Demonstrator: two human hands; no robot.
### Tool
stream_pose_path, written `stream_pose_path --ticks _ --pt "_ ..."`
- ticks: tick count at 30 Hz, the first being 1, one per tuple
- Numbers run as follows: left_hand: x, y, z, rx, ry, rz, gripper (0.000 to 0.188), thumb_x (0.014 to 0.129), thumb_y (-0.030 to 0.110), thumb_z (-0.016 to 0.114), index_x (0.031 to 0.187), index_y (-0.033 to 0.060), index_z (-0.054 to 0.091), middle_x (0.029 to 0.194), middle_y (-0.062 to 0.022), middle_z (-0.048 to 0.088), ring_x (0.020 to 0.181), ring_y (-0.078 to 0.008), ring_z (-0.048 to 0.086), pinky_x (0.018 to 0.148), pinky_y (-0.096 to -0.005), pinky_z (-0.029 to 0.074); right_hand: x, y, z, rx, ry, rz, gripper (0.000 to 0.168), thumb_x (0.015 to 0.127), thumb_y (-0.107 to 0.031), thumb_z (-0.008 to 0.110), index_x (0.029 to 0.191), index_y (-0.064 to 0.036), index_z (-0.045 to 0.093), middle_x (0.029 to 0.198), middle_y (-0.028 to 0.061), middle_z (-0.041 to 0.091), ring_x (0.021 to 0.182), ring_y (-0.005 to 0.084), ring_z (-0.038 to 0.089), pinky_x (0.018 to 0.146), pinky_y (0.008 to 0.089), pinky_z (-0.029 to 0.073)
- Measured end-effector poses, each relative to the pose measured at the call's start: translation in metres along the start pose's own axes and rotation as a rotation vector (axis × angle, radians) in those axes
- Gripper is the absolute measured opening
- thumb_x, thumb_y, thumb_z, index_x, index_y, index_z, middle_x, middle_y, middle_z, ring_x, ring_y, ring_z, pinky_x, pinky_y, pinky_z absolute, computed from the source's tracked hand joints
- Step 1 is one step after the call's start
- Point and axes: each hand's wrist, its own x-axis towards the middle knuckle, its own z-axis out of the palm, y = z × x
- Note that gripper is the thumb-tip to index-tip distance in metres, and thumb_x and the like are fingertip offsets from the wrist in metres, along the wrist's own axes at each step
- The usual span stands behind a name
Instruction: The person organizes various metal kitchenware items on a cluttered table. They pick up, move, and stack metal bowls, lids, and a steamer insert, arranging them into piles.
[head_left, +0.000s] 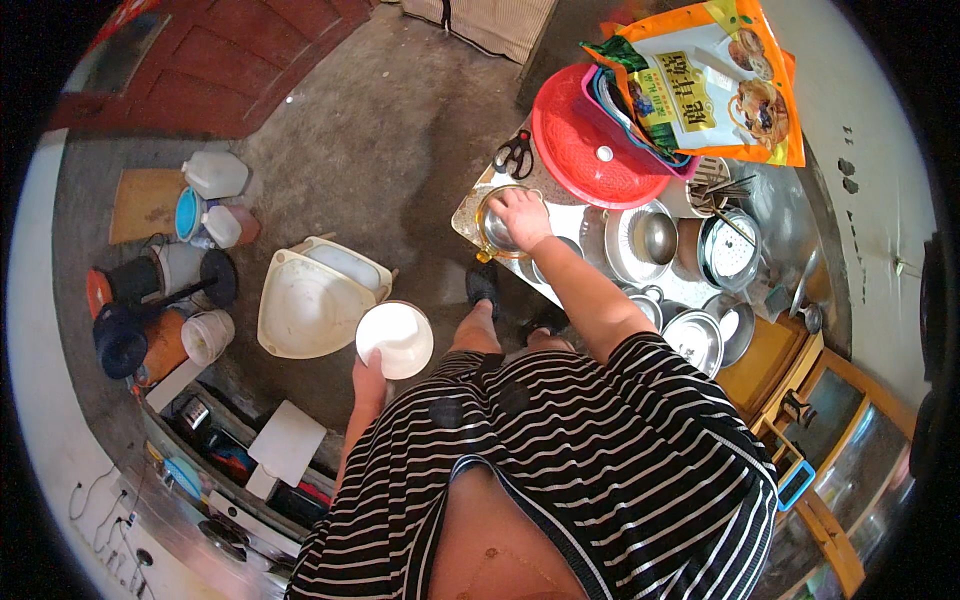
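My left hand holds a white bowl by its rim, thumb inside, over the floor beside a cream plastic stool. My right hand reaches over a round dish with an amber rim at the table's corner; its fingers touch the dish, and whether they grip it I cannot tell. Black-handled scissors lie just beyond the dish. A red plastic basket stands beside them. A metal bowl sits in a ribbed basin to the right of my right forearm.
Printed food bags rest over the red basket. A holder with chopsticks and several metal pots and bowls crowd the table. Plastic jugs, a white bucket and a low counter with kitchen items stand at left.
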Motion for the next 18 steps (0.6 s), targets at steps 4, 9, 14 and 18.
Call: stream_pose_path --ticks 4,9,14,18 --pt "0.003 -0.007 -0.001 0.057 0.017 -0.004 0.044 0.087 0.024 0.051 0.113 -0.0105 0.049 0.105 -0.0223 0.059 0.093 -0.0276 0.057 0.081 -0.0351 0.044 0.014 0.003 -0.002 -0.038 -0.068 -0.156 0.024 0.074 -0.015 0.051 0.097 -0.015 0.060 0.095 0.0039 0.053 0.098 0.0202 0.051 0.082 0.0332 0.039" --pt "-0.009 0.008 0.005 -0.029 0.030 0.030 0.042 0.087 0.024 0.051 0.111 -0.0103 0.051 0.103 -0.0193 0.060 0.091 -0.0247 0.058 0.079 -0.0335 0.044 0.024 0.023 -0.007 0.030 0.126 -0.349 0.019 0.075 -0.016 0.051 0.091 -0.012 0.062 0.095 0.0035 0.055 0.095 0.0198 0.052 0.086 0.0327 0.038" --pt "-0.006 -0.003 0.008 -0.047 0.035 0.029 0.042 0.088 0.024 0.050 0.112 -0.0107 0.053 0.102 -0.0157 0.061 0.088 -0.0201 0.059 0.078 -0.0314 0.045 0.017 0.030 -0.010 -0.026 0.035 -0.331 0.021 0.075 -0.016 0.051 0.094 -0.014 0.059 0.094 0.0036 0.055 0.094 0.0198 0.052 0.085 0.0331 0.039" --pt "-0.003 -0.005 0.008 0.006 0.024 -0.004 0.044 0.086 0.025 0.052 0.113 -0.0097 0.049 0.103 -0.0200 0.059 0.093 -0.0261 0.057 0.080 -0.0347 0.044 0.021 0.025 0.010 -0.063 -0.052 -0.250 0.017 0.076 -0.016 0.051 0.091 -0.013 0.059 0.093 0.0047 0.055 0.093 0.0208 0.052 0.083 0.0336 0.039"
